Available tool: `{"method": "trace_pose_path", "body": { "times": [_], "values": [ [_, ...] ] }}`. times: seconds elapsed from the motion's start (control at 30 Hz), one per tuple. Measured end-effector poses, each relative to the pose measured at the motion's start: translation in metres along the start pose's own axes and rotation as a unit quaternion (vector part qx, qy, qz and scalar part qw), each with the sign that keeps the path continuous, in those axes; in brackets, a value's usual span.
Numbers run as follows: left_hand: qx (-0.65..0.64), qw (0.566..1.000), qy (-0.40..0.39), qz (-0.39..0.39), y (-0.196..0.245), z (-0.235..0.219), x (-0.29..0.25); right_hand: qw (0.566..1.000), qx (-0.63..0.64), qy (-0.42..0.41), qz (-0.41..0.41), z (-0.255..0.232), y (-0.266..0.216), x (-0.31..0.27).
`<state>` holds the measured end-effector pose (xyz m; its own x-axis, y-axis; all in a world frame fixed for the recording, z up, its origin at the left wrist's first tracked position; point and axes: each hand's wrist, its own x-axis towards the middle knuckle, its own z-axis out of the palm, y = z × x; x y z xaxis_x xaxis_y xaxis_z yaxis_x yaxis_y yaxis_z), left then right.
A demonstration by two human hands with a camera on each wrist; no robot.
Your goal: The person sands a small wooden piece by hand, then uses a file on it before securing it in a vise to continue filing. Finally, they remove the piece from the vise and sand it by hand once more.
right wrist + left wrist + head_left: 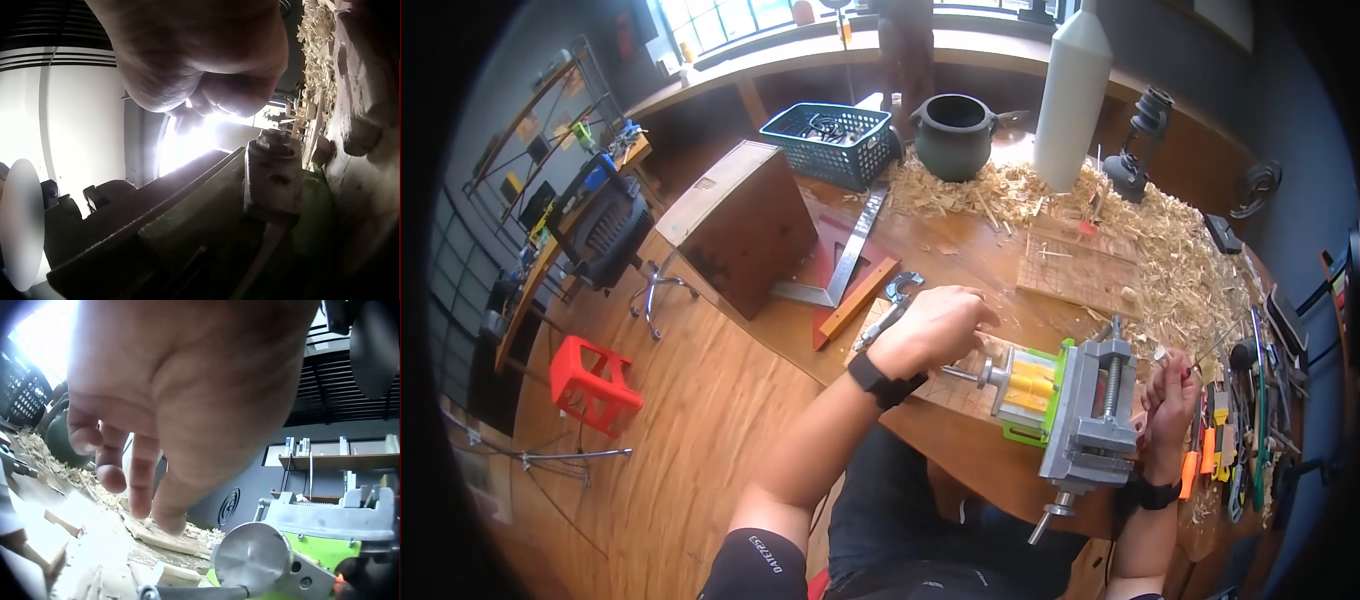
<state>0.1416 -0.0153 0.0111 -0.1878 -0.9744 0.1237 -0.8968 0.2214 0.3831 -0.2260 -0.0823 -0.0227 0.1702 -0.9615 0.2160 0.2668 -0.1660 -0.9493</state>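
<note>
My left hand (935,325) hovers palm down over the wooden board (970,388), its fingers loosely bent with nothing between them. Close by, a round metal knob (252,559) and bar belong to a clamp fixture with a yellow block (1032,385) and bright green plates (1060,385). A grey metal vise (1090,410) with a screw spindle adjoins this fixture. On the vise's far right side, my right hand (1168,405) has curled fingers and pinches a small pale piece (1161,353) at the fingertips; I cannot tell what it is.
Wood shavings (1190,250) cover the table's back and right, around a green pot (953,150) and white bottle (1072,100). Hand tools (1225,440) line the right edge. A metal square (855,245), wooden box (745,230) and teal basket (830,150) stand left of the middle.
</note>
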Motion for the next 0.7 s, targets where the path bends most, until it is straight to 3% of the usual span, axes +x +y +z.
{"method": "trace_pose_path", "body": {
  "times": [0.23,0.3,0.43,0.53,0.7],
  "values": [
    [0.051,0.997,-0.053,0.005,0.008,0.008,0.018,1.000,-0.018,-0.003,0.006,-0.001,0.002,0.001],
    [0.109,0.994,0.020,-0.018,0.005,0.014,0.020,1.000,-0.012,-0.004,0.006,0.000,0.002,0.001],
    [0.139,0.987,0.012,-0.082,0.003,0.006,0.020,1.000,-0.016,0.005,0.014,0.000,0.006,0.000],
    [0.075,0.994,0.071,-0.037,0.005,0.001,0.018,1.000,-0.021,-0.002,0.019,0.003,0.004,0.000],
    [-0.031,0.999,0.039,0.004,0.030,-0.008,0.049,0.999,-0.039,0.001,0.023,0.001,0.009,0.002]
  ]
}}
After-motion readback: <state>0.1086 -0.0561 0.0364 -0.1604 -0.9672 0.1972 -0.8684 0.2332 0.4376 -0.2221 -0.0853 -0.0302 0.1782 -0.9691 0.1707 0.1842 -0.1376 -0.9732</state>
